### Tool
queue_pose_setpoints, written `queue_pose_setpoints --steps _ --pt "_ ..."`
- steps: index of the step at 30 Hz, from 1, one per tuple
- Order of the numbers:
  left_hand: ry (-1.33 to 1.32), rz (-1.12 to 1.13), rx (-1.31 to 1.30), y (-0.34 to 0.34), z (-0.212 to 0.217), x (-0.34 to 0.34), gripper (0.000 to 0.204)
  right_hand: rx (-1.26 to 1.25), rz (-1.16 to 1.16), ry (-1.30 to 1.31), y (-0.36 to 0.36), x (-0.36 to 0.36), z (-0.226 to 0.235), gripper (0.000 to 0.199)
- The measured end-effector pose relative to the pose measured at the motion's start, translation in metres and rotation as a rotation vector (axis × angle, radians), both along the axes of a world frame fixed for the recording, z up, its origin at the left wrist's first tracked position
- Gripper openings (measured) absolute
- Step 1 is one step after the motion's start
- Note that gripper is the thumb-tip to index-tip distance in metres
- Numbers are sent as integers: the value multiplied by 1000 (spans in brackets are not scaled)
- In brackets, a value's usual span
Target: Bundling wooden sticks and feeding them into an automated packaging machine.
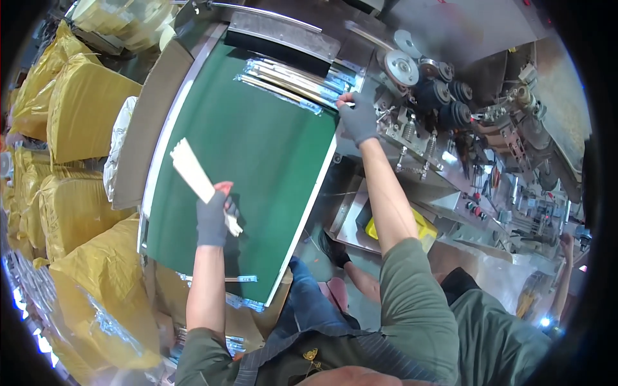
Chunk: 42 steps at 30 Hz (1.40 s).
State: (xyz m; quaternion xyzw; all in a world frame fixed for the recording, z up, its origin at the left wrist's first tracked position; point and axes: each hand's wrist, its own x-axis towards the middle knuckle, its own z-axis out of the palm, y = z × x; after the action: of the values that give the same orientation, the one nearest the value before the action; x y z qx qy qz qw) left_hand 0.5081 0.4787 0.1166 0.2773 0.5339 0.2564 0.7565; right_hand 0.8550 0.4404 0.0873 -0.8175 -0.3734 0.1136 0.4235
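Observation:
My left hand (214,215), in a grey fingerless glove, is closed around a bundle of bare, pale wooden chopsticks (192,172). The bundle slants over a green conveyor belt (270,174), and its lower ends poke out below my palm. Several chopsticks in clear and blue plastic wrappers (290,80) lie side by side across the belt's far end. At the right belt edge, my gloved right hand (357,116) has its fingers curled together by the right ends of these packets. Whether it pinches one of them is hard to make out.
A metal bar (283,35) spans the belt's far end. Rollers and springs of a machine (438,90) stand close on the right. Yellow plastic sacks (87,106) crowd the left. More wrapped chopsticks (241,279) lie at the near end. A co-worker in green (496,334) is at lower right.

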Motion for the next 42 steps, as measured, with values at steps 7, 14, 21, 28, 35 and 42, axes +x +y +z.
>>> queue_pose_setpoints --steps 7,14,21,28,35,42 --pt "-176 -175 49 13 33 71 36 346 -18 757 -71 -59 91 11" --pt "-569 -85 -273 -19 59 109 37 220 127 908 -130 -71 155 10" --pt "-384 -311 -125 -67 101 107 50 342 255 1075 -174 -76 193 10" --pt "-258 -763 60 -113 121 79 26 653 150 1392 -180 -117 206 17" --pt "-115 -329 58 -146 110 31 20 245 -5 859 -195 -168 170 22" --pt "702 477 99 -161 -48 -171 17 198 64 736 -192 -164 138 22"
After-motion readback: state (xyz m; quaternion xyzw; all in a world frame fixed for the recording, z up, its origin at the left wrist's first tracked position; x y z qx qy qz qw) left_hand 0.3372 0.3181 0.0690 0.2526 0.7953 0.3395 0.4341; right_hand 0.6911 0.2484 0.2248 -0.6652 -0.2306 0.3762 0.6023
